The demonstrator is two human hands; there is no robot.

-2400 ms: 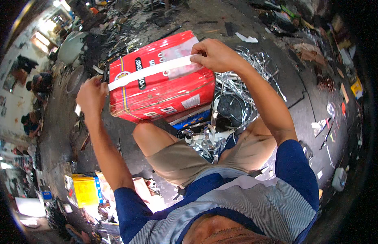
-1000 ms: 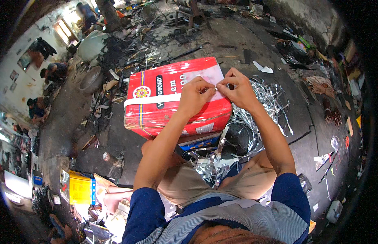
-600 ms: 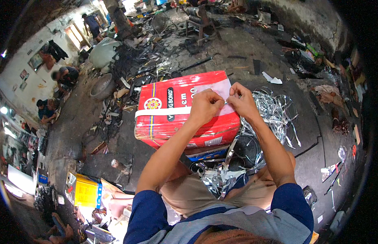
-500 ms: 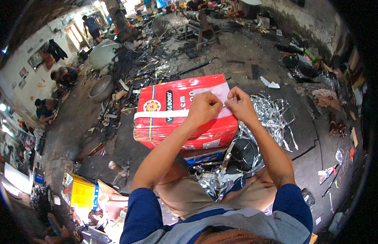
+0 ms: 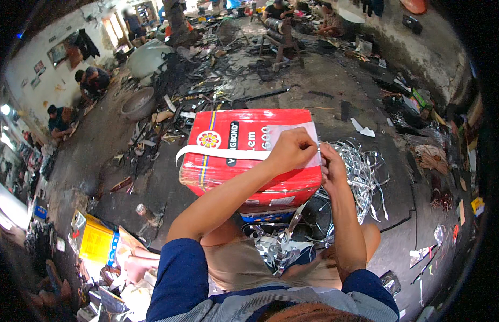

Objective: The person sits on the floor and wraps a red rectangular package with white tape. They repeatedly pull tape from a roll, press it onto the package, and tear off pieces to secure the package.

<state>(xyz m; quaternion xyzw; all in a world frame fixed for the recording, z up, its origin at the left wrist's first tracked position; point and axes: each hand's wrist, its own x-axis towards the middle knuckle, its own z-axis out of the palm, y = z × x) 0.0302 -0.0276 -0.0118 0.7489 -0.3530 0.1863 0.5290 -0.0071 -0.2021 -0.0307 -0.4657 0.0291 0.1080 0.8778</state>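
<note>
A red carton (image 5: 249, 185) with a flower emblem stands in front of my knees. Across its top lies a white strip (image 5: 222, 152), its left end curling over the carton's edge and its right part passing beneath my left hand. My left hand (image 5: 293, 150) rests over the carton's right side, thumb and fingers pinched. Close beside it, my right hand (image 5: 334, 165) is at the right edge with its fingers closed. A thin pale sliver shows between the fingertips; what it belongs to is unclear. A pale patch (image 5: 300, 129) covers the top's right part.
A tangled heap of shiny silver strips (image 5: 362, 174) lies right of the carton, with more between my legs. At lower left stands a yellow tin (image 5: 96, 242). Dark scraps (image 5: 190, 80) litter the floor ahead, near a basin (image 5: 138, 103) and wooden chair (image 5: 281, 43). Several people sit farther off.
The view has shifted, and the carton appears squarer and slightly lower. My hands are now at its right edge, the right hand lower and turned, with its fingers down along the side.
</note>
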